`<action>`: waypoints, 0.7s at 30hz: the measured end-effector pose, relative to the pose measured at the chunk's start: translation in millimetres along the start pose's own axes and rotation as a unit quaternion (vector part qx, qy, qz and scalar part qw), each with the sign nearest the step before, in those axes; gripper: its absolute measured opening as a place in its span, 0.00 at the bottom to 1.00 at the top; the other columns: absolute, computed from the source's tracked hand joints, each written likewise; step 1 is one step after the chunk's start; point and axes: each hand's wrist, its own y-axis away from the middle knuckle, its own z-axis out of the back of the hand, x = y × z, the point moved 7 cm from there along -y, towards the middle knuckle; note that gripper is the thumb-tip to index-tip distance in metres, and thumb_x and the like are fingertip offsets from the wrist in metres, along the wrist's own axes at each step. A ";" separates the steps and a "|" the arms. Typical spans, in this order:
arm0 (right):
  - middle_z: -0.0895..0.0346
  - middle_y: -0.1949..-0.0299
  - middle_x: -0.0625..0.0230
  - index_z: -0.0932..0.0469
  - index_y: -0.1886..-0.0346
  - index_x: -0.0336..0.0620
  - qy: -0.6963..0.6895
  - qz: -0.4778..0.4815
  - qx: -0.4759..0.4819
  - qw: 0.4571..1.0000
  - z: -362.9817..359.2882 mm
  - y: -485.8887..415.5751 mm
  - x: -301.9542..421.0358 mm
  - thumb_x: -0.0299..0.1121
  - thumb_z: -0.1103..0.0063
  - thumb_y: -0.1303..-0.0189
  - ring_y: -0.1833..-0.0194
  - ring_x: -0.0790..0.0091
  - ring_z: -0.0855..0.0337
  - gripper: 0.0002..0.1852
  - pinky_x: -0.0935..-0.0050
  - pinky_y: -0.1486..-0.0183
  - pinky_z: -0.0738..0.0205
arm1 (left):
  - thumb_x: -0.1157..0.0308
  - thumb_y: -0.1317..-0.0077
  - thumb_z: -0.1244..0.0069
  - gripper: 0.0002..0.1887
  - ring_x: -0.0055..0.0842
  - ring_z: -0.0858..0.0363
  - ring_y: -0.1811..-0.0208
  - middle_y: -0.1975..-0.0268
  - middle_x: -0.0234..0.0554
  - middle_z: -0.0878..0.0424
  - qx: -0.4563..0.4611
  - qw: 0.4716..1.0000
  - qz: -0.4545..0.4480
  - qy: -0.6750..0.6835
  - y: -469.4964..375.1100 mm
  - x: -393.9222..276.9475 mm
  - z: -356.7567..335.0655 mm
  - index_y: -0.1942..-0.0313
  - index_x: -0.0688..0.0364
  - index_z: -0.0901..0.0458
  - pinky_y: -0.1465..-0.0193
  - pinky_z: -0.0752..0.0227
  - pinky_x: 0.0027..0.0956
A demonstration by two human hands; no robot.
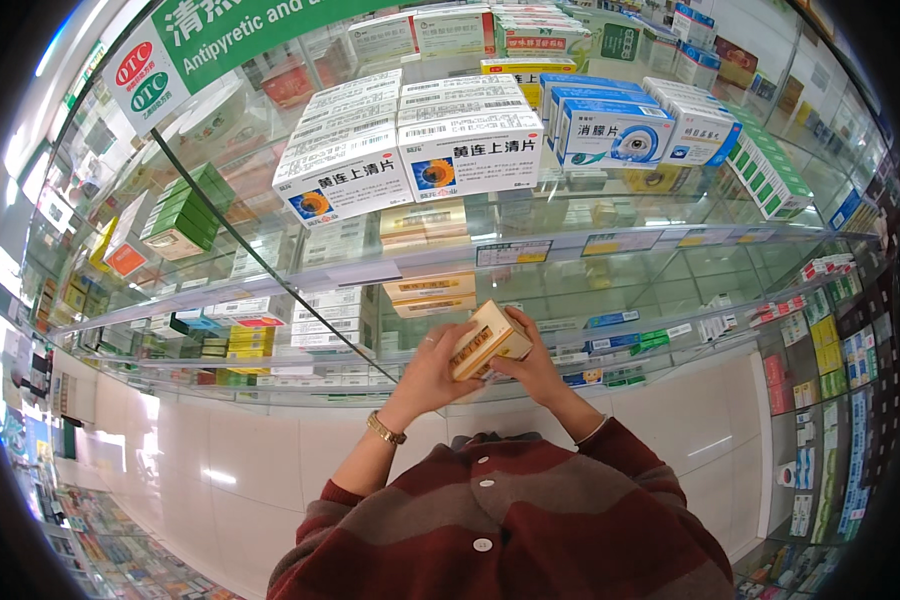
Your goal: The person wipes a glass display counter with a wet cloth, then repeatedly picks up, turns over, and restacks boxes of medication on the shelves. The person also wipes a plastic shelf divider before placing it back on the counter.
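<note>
My left hand (431,375) grips the left side of a cream and orange medicine box (491,341), tilted in front of the glass shelves. My right hand (531,360) holds its right side, with the thumb low on the box and fingers behind it. Whether it is one box or a small stack, I cannot tell. Just beyond the hands, similar cream and orange boxes (431,294) lie stacked on a shelf. Stacks of white medicine boxes (470,161) with a yellow flower picture stand on the upper glass shelf.
Blue and white boxes with an eye picture (611,133) stand right of the white stacks. Green boxes (187,214) sit at the left. The shelf edge (450,262) with price tags runs across, and a dark diagonal seam (255,255) crosses the glass. More stocked shelves (825,420) rise at the right.
</note>
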 end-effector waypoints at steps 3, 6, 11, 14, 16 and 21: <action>0.36 0.36 0.61 0.46 0.29 0.41 0.108 0.050 0.000 0.993 6.3 -14.9 -11.3 0.24 0.29 0.48 0.39 0.68 0.31 0.45 0.70 0.42 0.27 | 0.71 0.56 0.32 0.40 0.49 0.29 0.41 0.42 0.55 0.30 -0.003 0.997 -0.054 -0.058 -13.1 14.4 11.5 0.40 0.55 0.30 0.40 0.31 0.43; 0.36 0.35 0.60 0.45 0.28 0.39 0.134 0.016 0.006 0.991 4.0 -26.4 -12.7 0.24 0.30 0.47 0.38 0.66 0.31 0.43 0.67 0.39 0.29 | 0.74 0.59 0.32 0.39 0.49 0.28 0.42 0.42 0.52 0.28 0.001 0.986 -0.103 -0.130 -24.4 15.8 23.5 0.42 0.55 0.28 0.40 0.31 0.43; 0.27 0.42 0.50 0.37 0.32 0.38 0.350 0.102 -0.031 0.931 3.6 -31.4 -0.4 0.34 0.31 0.45 0.43 0.54 0.24 0.37 0.62 0.41 0.31 | 0.76 0.57 0.33 0.34 0.46 0.29 0.38 0.39 0.49 0.28 0.013 0.978 -0.128 -0.166 -32.4 23.0 25.8 0.45 0.54 0.24 0.38 0.32 0.43; 0.24 0.47 0.50 0.36 0.34 0.34 0.430 0.092 -0.019 0.898 6.7 -33.9 -9.4 0.37 0.32 0.44 0.44 0.54 0.23 0.37 0.63 0.43 0.29 | 0.75 0.54 0.34 0.30 0.45 0.31 0.36 0.38 0.47 0.28 0.037 0.981 -0.116 -0.150 -23.5 56.3 5.2 0.47 0.54 0.22 0.35 0.33 0.42; 0.24 0.46 0.50 0.35 0.34 0.35 0.456 0.083 -0.025 0.886 6.4 -32.4 -8.2 0.38 0.32 0.44 0.43 0.53 0.23 0.36 0.63 0.42 0.30 | 0.74 0.53 0.35 0.29 0.47 0.32 0.35 0.39 0.49 0.26 0.000 0.979 -0.116 -0.169 -16.2 55.5 11.2 0.47 0.54 0.22 0.34 0.35 0.43; 0.28 0.41 0.48 0.39 0.31 0.37 0.444 0.057 -0.025 0.894 17.2 -31.6 -17.8 0.41 0.33 0.42 0.39 0.51 0.27 0.38 0.61 0.39 0.32 | 0.70 0.43 0.39 0.35 0.41 0.40 0.29 0.31 0.48 0.36 -0.109 0.992 0.019 -0.062 8.2 66.6 37.2 0.35 0.55 0.33 0.29 0.42 0.41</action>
